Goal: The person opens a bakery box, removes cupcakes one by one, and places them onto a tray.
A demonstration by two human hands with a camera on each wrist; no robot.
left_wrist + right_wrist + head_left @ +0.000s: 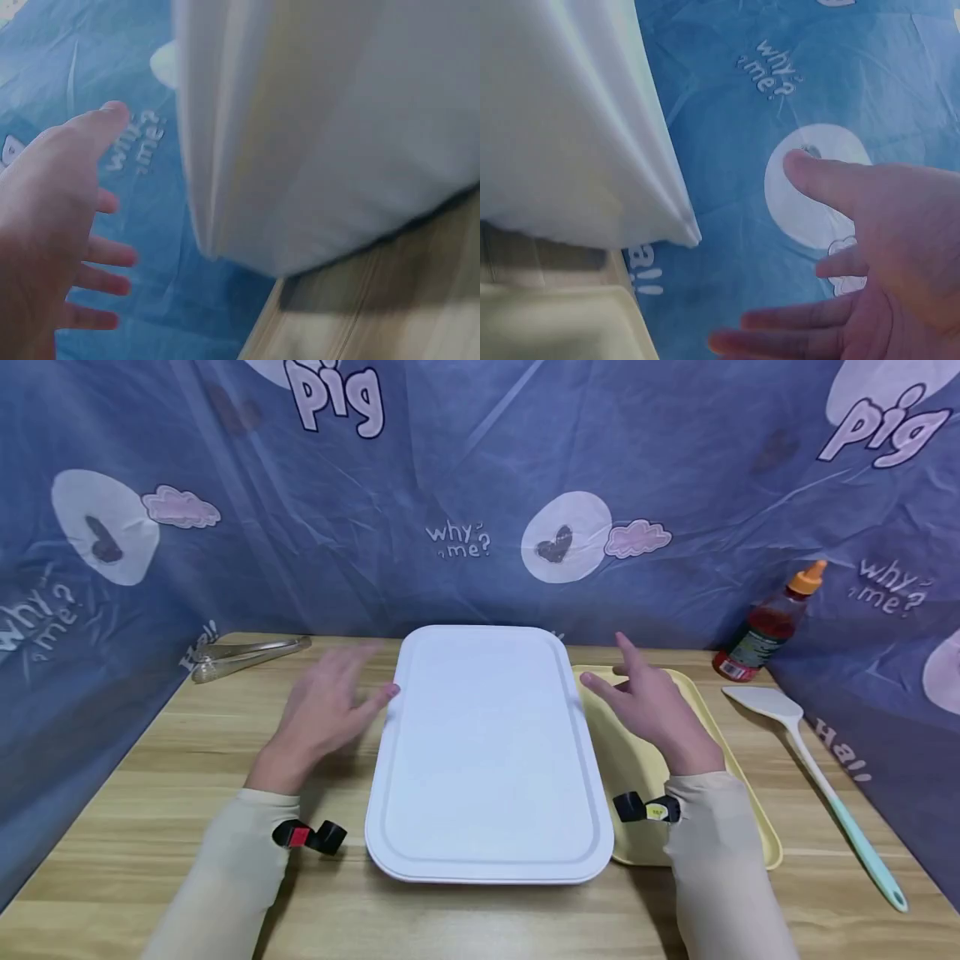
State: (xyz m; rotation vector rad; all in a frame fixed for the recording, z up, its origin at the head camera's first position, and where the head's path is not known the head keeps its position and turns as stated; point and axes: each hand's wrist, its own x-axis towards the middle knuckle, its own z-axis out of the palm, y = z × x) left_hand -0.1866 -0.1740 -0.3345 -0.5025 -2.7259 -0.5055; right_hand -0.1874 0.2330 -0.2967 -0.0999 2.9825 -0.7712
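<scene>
Flanking a white container [491, 752] at the middle of the wooden worktop [142, 818], both hands are free of any load: the left hand [322, 714] has its grip spread, thumb just beside the container's left edge; the right hand [652, 710], grip likewise spread, lies above a yellow tray [626, 756] at the container's right. Metal tongs [255, 657] lie at rear left; a sauce bottle [765, 631] and a spatula [832, 799] occupy the right side.

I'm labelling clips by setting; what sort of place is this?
Probably a makeshift, kitchen-style workspace: printed blue sheeting hangs around it, with a spatula and sauce bottle in view.
</scene>
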